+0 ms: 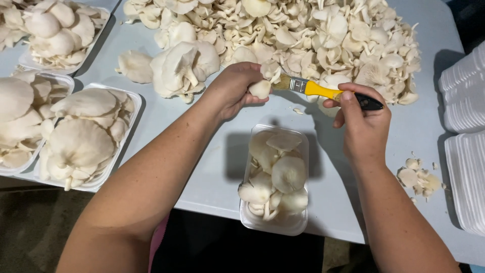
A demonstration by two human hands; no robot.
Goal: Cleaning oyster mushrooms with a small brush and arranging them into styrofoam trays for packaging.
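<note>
My left hand (233,88) grips a small white oyster mushroom (262,86) above the table. My right hand (361,119) holds a paintbrush (323,91) with a yellow and black handle; its bristles touch the mushroom. Just below the hands stands a clear plastic tray (301,146) partly filled with oyster mushrooms. A large heap of loose oyster mushrooms (313,35) lies beyond the hands on the pale blue table (202,167).
Several filled mushroom trays (132,119) sit at the left. Stacks of empty white foam trays (467,151) stand at the right edge. Small mushroom scraps (419,179) lie near my right forearm. The table's front edge runs below the clear tray.
</note>
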